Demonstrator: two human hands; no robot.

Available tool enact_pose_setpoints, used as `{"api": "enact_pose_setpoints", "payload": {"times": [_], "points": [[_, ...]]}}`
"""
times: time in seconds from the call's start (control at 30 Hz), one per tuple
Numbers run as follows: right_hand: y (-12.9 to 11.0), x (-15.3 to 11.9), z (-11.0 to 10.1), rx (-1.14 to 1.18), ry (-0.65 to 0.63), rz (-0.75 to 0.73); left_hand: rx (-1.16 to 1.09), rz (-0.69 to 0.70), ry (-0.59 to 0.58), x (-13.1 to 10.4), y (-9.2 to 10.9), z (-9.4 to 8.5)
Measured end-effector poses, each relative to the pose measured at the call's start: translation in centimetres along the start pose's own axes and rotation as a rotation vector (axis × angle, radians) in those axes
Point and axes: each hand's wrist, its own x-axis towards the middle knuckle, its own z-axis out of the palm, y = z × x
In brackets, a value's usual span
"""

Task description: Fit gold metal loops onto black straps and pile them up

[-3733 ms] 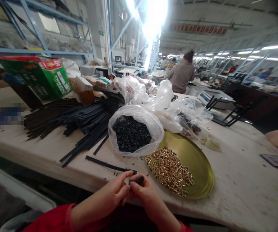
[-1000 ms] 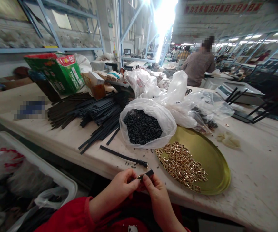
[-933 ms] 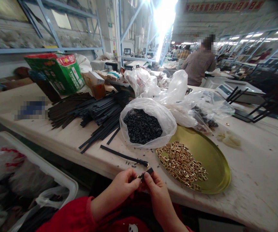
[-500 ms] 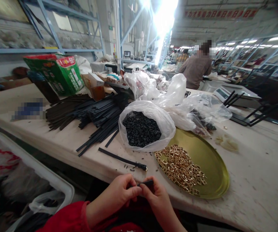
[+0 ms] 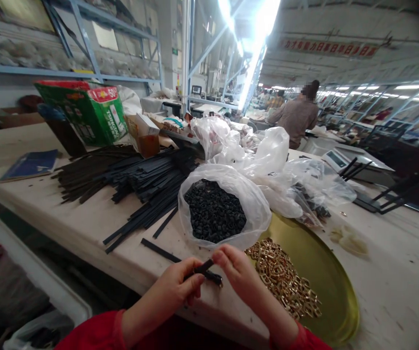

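Note:
A short dark strip (image 5: 204,266) runs between my two hands above the table's front edge. My left hand (image 5: 175,287) is closed on it, thumb and fingers pinching. The fingertips of my right hand (image 5: 229,262) pinch its upper right end. Just behind and below lies a longer black strap (image 5: 160,249) with a small gold-coloured piece at its right end, partly hidden by my left hand. A white plastic bag (image 5: 258,214) of small black loops (image 5: 215,209) stands open behind my hands. To the right, gold buckles (image 5: 286,277) are heaped on a round gold tray (image 5: 335,291).
Bundles of dark straps (image 5: 147,175) lie at the left, near a blue booklet (image 5: 32,164) and a green box (image 5: 85,114). Clear bags (image 5: 271,150) and a scale (image 5: 355,158) stand farther back. A white bin (image 5: 63,296) is at lower left. A person (image 5: 293,119) is beyond the table.
My hands have come up over the table edge, with the right hand now higher and near the white bag. More of the short strip shows between them. The camera view has shifted.

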Motion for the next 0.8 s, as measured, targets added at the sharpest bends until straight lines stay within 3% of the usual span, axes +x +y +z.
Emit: {"api": "enact_pose_setpoints", "payload": {"times": [0.07, 0.1, 0.2, 0.3, 0.43, 0.57, 0.8], "points": [[1.2, 2.8, -1.3, -0.391, 0.125, 0.030, 0.024, -0.035, 0.025, 0.6, -0.1, -0.3], [1.9, 4.1, -1.7, -0.451, 0.142, 0.058, 0.027, -0.053, 0.033, 0.9, -0.2, -0.4], [3.7, 6.8, -1.7, -0.521, 0.149, 0.109, 0.035, -0.078, 0.057, 1.5, -0.8, -0.2], [4.7, 7.4, -1.1, -0.523, 0.159, 0.106, 0.037, -0.066, 0.071, 1.6, -1.3, -0.1], [4.0, 6.1, -1.0, -0.434, 0.193, 0.056, 0.086, -0.029, 0.098, 1.2, -0.9, -0.1], [1.7, 3.2, -0.8, -0.261, 0.194, -0.010, 0.164, 0.063, 0.155, 0.4, 0.9, 0.2], [-1.6, -2.1, 0.6, 0.451, 0.161, 0.066, 0.296, 0.189, 0.233, -1.2, 3.3, 1.4]]}}
